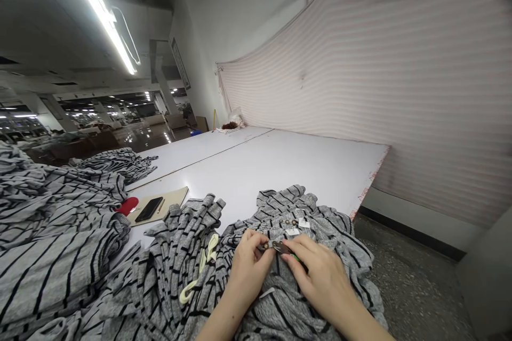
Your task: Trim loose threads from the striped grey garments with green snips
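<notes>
Grey knit fabric (280, 311) piled on white table (256, 170), striped curtain (360, 64) beyond.

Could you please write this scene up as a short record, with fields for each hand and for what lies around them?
left hand: left hand on the grey striped garment, beside the small dark metal snips
right hand: right hand on the snips, a bit of green below it
garment: metal buttons, white tags, cream cord
nearby: black phone on a tan folder, red item
rest: white cutting table, more striped fabric, pale pink striped sheet
</notes>
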### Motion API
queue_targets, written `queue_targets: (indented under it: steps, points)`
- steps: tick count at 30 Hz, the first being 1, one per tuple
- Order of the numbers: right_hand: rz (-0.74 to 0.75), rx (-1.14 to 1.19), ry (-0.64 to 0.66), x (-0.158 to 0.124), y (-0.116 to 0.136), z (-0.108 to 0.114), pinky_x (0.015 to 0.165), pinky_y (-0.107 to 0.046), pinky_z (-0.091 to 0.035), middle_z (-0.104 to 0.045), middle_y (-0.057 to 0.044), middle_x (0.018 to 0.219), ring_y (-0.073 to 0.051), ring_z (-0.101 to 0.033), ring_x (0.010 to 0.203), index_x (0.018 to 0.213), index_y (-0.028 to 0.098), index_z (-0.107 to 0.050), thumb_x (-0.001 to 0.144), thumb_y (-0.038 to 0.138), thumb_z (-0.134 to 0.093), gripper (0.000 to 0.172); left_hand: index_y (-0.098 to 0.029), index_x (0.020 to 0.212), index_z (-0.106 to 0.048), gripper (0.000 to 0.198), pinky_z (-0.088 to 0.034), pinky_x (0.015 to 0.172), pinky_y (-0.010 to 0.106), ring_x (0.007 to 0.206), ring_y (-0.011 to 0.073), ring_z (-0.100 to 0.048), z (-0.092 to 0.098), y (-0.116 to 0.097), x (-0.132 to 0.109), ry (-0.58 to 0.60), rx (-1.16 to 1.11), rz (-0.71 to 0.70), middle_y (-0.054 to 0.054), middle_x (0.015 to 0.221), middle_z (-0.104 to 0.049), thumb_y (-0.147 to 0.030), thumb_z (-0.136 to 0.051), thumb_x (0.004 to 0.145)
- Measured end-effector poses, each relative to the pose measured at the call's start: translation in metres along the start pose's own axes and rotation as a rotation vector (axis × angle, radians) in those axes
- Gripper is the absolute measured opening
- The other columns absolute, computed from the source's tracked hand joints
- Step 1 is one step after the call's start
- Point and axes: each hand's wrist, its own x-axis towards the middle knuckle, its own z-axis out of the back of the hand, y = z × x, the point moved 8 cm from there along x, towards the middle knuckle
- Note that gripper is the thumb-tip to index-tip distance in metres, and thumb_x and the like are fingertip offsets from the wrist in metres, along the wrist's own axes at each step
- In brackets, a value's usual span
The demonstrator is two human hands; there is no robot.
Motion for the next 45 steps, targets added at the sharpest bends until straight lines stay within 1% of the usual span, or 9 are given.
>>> queue_targets:
  steps: [10,16,19,23,27,32,37,41,45]
  points:
    - [-0.027,0.036,-0.026,0.002,-0.005,0.0,0.069,-0.03,-0.044,-0.063,-0.001,0.096,-0.018,-0.06,0.076,0.106,0.029,-0.062,0.094,0.029,-0.043,0.022,-0.02,0.075,-0.055,0.012,-0.036,0.063,0.026,0.067,0.0145,-0.045,0.0,0.0,0.0,-0.005,0.004,0.007,0.0,0.082,-0.046,-0.029,-0.053,0.082]
    - [-0.194,0.085,0.041,0.002,-0.024,-0.001,0.062,-0.029,-0.043,-0.058,-0.002,0.091,-0.02,-0.059,0.075,0.1,0.025,-0.057,0.088,0.034,-0.053,0.016,-0.02,0.083,-0.057,0.01,-0.038,0.061,0.026,0.063,0.0128,-0.046,0.0,-0.001,-0.001,-0.001,-0.007,-0.011,0.001,0.089,-0.044,-0.027,-0.05,0.083]
    - [-0.18,0.19,0.075,0.001,-0.022,0.0,0.065,-0.027,-0.043,-0.056,-0.002,0.086,-0.018,-0.057,0.074,0.084,0.022,-0.054,0.089,0.026,-0.048,0.009,-0.02,0.091,-0.056,0.012,-0.039,0.058,0.027,0.06,0.0118,-0.046,0.005,-0.005,-0.008,-0.069,0.035,-0.041,0.003,0.095,-0.041,-0.027,-0.049,0.083]
    - [-0.158,0.291,0.028,-0.004,-0.016,0.005,0.063,-0.024,-0.041,-0.057,-0.002,0.088,-0.017,-0.055,0.075,0.088,0.022,-0.055,0.087,0.017,-0.042,0.013,-0.02,0.091,-0.052,0.016,-0.038,0.056,0.026,0.06,0.014,-0.048,0.007,-0.006,-0.028,-0.15,0.004,-0.02,0.002,0.084,-0.046,-0.034,-0.051,0.084]
    - [-0.234,0.5,0.066,-0.007,-0.011,-0.008,0.058,-0.022,-0.039,-0.058,-0.001,0.08,-0.016,-0.054,0.072,0.085,0.02,-0.054,0.089,0.026,-0.045,0.012,-0.02,0.092,-0.056,0.023,-0.038,0.061,0.026,0.067,0.0158,-0.05,-0.011,0.0,-0.039,0.002,-0.111,0.036,0.001,0.078,-0.054,-0.041,-0.055,0.083]
    - [-0.307,0.866,0.098,-0.005,-0.007,-0.025,0.076,-0.025,-0.046,-0.061,-0.003,0.086,-0.018,-0.058,0.085,0.087,0.017,-0.055,0.087,0.034,-0.05,0.017,-0.018,0.083,-0.054,0.026,-0.037,0.062,0.024,0.066,0.0135,-0.045,-0.024,0.015,-0.033,0.119,-0.335,0.162,-0.002,0.071,-0.049,-0.043,-0.06,0.08]
    - [-0.274,0.623,-0.075,0.003,-0.021,-0.003,0.073,-0.027,-0.046,-0.061,-0.006,0.095,-0.02,-0.059,0.088,0.096,0.019,-0.055,0.088,0.029,-0.045,0.016,-0.017,0.072,-0.055,0.027,-0.039,0.08,0.025,0.092,0.0182,-0.051,-0.006,0.015,-0.038,-0.035,-0.445,0.165,0.004,0.093,-0.056,-0.042,-0.062,0.08]
    - [-0.162,0.37,-0.104,0.015,-0.009,0.01,0.071,-0.031,-0.046,-0.059,-0.006,0.095,-0.02,-0.058,0.084,0.096,0.02,-0.057,0.083,0.014,-0.042,0.021,-0.019,0.08,-0.055,0.024,-0.041,0.067,0.021,0.069,0.0117,-0.05,-0.011,0.03,-0.046,-0.052,-0.942,0.332,0.0,0.078,-0.055,-0.041,-0.065,0.078]
    - [-0.08,0.453,0.0,0.019,0.012,0.002,0.078,-0.031,-0.047,-0.06,-0.005,0.097,-0.019,-0.059,0.087,0.095,0.021,-0.061,0.082,0.012,-0.046,0.023,-0.018,0.083,-0.057,0.018,-0.041,0.066,0.019,0.064,0.0086,-0.049,-0.013,0.035,-0.047,-0.047,-1.177,0.376,-0.003,0.071,-0.051,-0.029,-0.07,0.077]
